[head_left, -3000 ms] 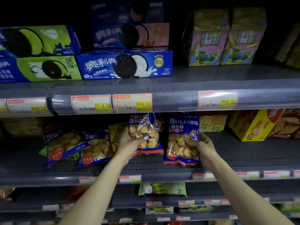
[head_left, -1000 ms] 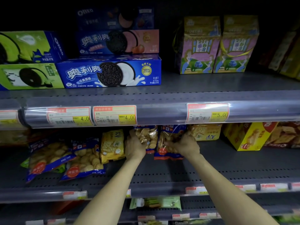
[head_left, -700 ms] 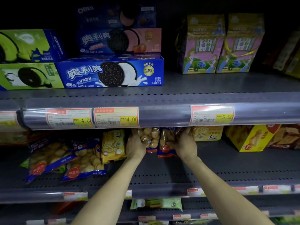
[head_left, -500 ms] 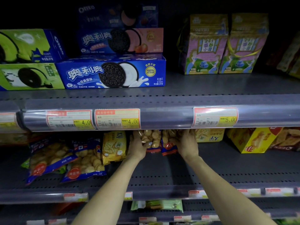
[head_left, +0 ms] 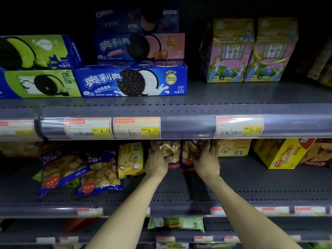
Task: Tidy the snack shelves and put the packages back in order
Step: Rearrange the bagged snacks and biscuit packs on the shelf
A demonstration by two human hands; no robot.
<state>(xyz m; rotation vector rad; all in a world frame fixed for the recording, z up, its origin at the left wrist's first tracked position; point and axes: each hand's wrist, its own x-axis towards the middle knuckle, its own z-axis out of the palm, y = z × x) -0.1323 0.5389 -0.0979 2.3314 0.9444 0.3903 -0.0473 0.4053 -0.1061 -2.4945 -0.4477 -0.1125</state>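
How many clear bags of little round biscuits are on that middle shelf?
4. Two lie tilted at the left; the left hand holds one, the right hand another, side by side. More may hide behind.

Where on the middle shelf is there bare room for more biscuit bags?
Bare shelf lies right of the right hand, before the yellow box. The strip before both hands is free too. Left of the left hand, slumped bags crowd it.

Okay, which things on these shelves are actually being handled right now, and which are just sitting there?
In hand:
left hand on left biscuit bag
right hand on right biscuit bag

Sitting there:
blue cookie box
two slumped biscuit bags
yellow cracker box
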